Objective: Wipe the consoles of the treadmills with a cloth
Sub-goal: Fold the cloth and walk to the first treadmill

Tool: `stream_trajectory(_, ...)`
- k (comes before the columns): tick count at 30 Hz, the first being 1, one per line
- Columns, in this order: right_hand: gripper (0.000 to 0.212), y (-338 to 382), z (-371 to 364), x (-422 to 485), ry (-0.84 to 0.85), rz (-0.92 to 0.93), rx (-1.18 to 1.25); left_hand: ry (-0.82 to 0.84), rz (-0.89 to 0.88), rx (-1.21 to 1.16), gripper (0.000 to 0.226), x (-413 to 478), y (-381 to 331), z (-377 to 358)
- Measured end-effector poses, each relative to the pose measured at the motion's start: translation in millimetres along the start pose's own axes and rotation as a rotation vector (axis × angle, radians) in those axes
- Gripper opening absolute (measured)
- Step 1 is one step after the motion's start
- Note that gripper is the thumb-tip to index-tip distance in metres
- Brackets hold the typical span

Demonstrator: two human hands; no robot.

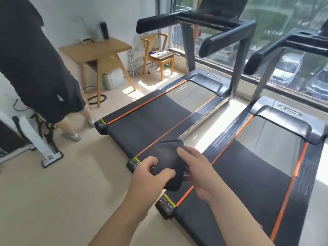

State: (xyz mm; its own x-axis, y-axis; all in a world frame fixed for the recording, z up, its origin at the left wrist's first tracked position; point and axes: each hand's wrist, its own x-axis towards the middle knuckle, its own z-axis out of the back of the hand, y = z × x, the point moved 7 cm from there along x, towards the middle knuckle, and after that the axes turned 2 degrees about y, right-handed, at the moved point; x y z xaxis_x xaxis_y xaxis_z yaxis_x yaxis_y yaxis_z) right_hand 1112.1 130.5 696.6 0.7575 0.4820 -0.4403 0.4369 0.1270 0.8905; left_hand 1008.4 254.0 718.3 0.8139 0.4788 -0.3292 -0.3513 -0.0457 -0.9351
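Observation:
Both my hands hold a dark grey cloth point(169, 158) in front of me, above the rear ends of two treadmills. My left hand point(150, 176) grips its lower left part with curled fingers. My right hand point(197, 172) holds its right side, thumb on top of the fabric. The left treadmill point(150, 114) and the right treadmill point(248, 174) have black belts with orange stripes. The left treadmill's console point(223, 9) is at the top, partly cut off. Only the handrails point(276, 45) of the right treadmill show; its console is out of view.
A person in dark clothes point(35, 64) stands at the left near a white upright vacuum point(35, 137). A wooden table point(99, 50) and a wooden chair point(158, 52) stand at the back wall. Large windows point(284, 50) run behind the treadmills.

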Motion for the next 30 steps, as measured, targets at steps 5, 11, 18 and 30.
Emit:
stream_trajectory(5, 0.040, 36, -54, 119, -0.131, 0.021, -0.091, -0.021, -0.090, 0.038, 0.021, 132, -45, 79)
stream_trajectory(11, 0.042, 90, -112, 226, -0.148, -0.057, 0.038, 0.144, -0.219, 0.176, 0.029, 274, -95, 107)
stream_trajectory(18, 0.046, 152, -42, 322, -0.366, 0.009, 0.355, 0.584, -0.313, 0.241, 0.021, 400, -158, 18)
stream_trajectory(30, 0.031, 259, 44, 484, -0.534, 0.016, 0.610, 0.456, -0.224, 0.183, 0.016, 614, -235, -44)
